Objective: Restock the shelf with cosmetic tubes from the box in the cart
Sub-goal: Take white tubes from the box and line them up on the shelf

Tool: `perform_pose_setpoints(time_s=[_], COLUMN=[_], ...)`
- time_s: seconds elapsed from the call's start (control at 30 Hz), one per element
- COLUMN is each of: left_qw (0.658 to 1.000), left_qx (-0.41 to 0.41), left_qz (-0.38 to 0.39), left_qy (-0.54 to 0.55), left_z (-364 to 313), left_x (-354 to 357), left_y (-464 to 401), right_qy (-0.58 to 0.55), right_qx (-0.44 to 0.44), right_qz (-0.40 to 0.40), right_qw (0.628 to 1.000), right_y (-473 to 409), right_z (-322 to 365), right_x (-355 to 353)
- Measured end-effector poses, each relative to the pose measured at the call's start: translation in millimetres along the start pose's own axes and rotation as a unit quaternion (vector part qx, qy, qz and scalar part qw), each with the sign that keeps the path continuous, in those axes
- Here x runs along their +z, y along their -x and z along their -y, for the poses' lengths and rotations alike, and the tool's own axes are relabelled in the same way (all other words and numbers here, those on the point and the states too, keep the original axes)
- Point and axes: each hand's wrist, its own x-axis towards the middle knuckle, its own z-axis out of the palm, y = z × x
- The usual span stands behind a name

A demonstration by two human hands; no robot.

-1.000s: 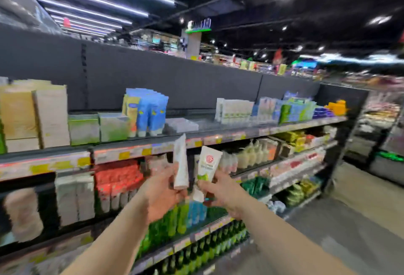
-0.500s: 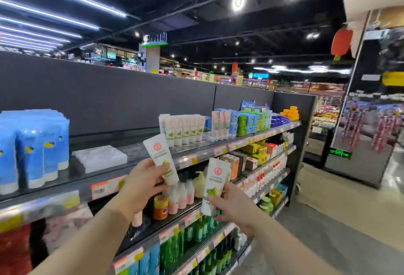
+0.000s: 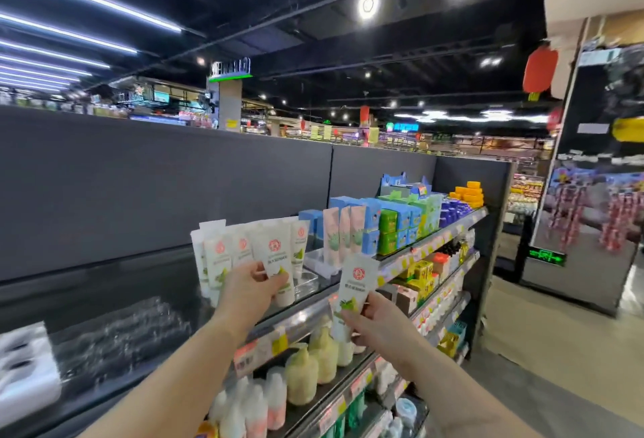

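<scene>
A: How is the tube in the left hand (image 3: 249,286) seen?

B: A white cosmetic tube (image 3: 277,263) with a red round emblem and green leaf print is pinched between thumb and curled fingers, cap end down, at the front of the row of matching tubes (image 3: 223,256) on the top shelf (image 3: 348,293).

A: And the right hand (image 3: 378,321)?

B: A second tube (image 3: 353,293) of the same design is gripped low on its body, held in front of the shelf edge and tilted slightly. Its flat crimped end is turned upward.

A: What surfaces are noted?

B: The tubes look smooth and soft-sided; the shelf is glossy, and its edge is lined with price tags.

A: What is found nearby?

B: Pink tubes (image 3: 343,233) and blue and green boxes (image 3: 400,225) are lined up just to the right of the row. Cream pump bottles (image 3: 313,368) are packed on the shelf below.
</scene>
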Motion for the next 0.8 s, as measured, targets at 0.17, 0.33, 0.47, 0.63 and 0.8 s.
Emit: perform_pose_setpoints(time_s=[0.17,0.33,0.47,0.63,0.8], left_qw=[0.997,0.983,0.968,0.948,0.945], left_qx=[0.012,0.046,0.038,0.016,-0.023], left_qz=[-0.044,-0.098,-0.133,-0.126,-0.130], left_qy=[-0.057,-0.151,-0.209,-0.291,-0.299], left_z=[8,12,13,13,9], left_x=[32,69,99,114,115], left_y=[-34,-62,-75,-84,-87], right_qy=[0.015,0.028,0.037,0.009,-0.011], right_qx=[-0.027,-0.058,-0.088,-0.097,-0.102], right_qz=[0.048,0.112,0.165,0.221,0.263], right_qw=[0.998,0.992,0.982,0.970,0.959], right_y=[-64,-125,-164,-187,-200], right_z=[-11,-24,-37,-48,-46], right_x=[-18,-39,-56,-64,-56])
